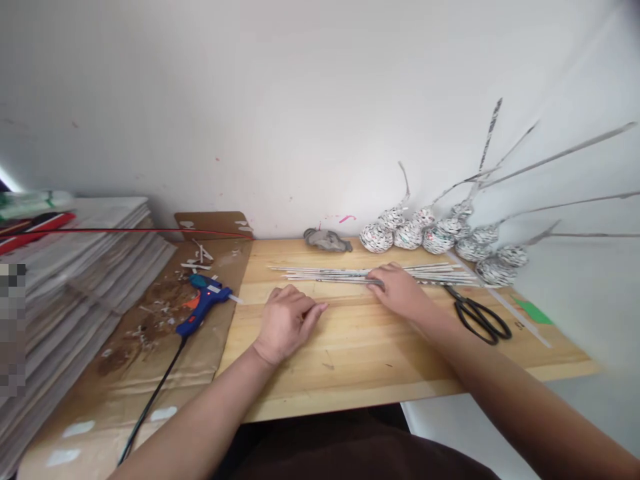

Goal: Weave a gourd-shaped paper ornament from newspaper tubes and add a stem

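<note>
My right hand lies over a bundle of thin rolled-newspaper sticks spread sideways across the wooden table. Its fingers are curled down and close on the sticks at about their middle. My left hand rests on the bare wood, nearer to me than the sticks' left ends. Its fingers are bent in a loose fist and the thumb points right; nothing shows in it. Black-handled scissors lie to the right, with their blades partly hidden by the sticks.
Several woven newspaper gourd shapes with long stems stand along the wall. A crumpled grey cloth lies at the back. At left are a blue glue gun with its cord, cardboard with paper scraps, and a tall paper stack.
</note>
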The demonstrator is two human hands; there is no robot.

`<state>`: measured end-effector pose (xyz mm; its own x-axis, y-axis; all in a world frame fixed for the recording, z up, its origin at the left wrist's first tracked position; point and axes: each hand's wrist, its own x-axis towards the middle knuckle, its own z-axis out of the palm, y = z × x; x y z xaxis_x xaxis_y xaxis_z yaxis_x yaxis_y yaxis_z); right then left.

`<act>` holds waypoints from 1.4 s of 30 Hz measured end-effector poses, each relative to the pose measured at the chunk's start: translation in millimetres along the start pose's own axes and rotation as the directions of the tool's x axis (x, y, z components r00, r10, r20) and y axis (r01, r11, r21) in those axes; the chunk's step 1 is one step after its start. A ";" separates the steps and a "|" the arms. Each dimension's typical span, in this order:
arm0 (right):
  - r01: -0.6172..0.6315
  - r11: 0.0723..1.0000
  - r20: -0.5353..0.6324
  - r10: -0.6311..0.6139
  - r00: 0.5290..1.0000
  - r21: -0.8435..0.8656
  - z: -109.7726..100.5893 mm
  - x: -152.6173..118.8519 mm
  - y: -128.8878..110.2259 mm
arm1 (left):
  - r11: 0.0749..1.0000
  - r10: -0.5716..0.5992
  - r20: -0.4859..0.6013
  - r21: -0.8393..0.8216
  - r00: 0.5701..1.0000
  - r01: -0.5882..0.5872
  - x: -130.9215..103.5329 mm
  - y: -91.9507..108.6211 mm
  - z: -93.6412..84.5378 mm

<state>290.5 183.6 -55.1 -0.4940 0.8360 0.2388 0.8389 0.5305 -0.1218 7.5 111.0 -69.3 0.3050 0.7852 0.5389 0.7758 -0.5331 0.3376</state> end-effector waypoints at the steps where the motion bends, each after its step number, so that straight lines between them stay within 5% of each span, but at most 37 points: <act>1: -0.008 1.000 0.000 0.008 1.000 -0.004 3.5 3.7 -5.1 | 0.996 -0.059 -0.014 -0.068 0.998 0.058 -0.2 -4.0 1.9; 6: -0.050 0.999 0.033 0.050 0.998 -0.002 3.9 12.4 -10.8 | 0.886 -0.318 -0.099 -0.385 0.943 0.258 -1.3 -19.3 12.0; 9: -0.079 0.997 0.074 0.078 0.994 0.011 -5.0 19.0 -7.5 | 0.843 -0.372 -0.076 -0.445 0.925 0.302 -1.9 -21.6 16.6; 15: -0.104 0.994 0.062 0.101 0.993 0.033 -7.3 40.6 -11.4 | 0.925 -0.140 0.084 -0.344 0.987 0.160 -2.3 -7.7 11.2; 19: -0.067 0.995 0.049 0.064 0.997 0.072 4.4 40.4 -12.6 | 0.930 0.003 0.151 -0.365 0.989 0.052 -3.5 -0.7 10.0; 27: 0.009 0.992 -0.053 -0.002 0.999 0.126 13.8 33.6 -11.2 | 0.950 -0.002 0.214 -0.306 0.977 0.069 -5.3 -1.6 15.3; 32: -0.047 0.996 -0.115 0.055 0.992 0.072 12.5 34.4 -8.3 | 0.949 0.004 0.210 -0.308 0.978 0.063 -4.7 -0.7 11.5; 42: -0.082 0.995 -0.030 0.081 0.996 -0.056 18.4 42.4 -5.3 | 0.956 0.010 0.212 -0.287 0.977 0.053 -5.9 -3.3 12.7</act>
<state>260.9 218.8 -62.1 -0.4177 0.8714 0.2572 0.8881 0.4513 -0.0867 10.2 112.2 -83.4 0.4227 0.8290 0.3661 0.5996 -0.5587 0.5729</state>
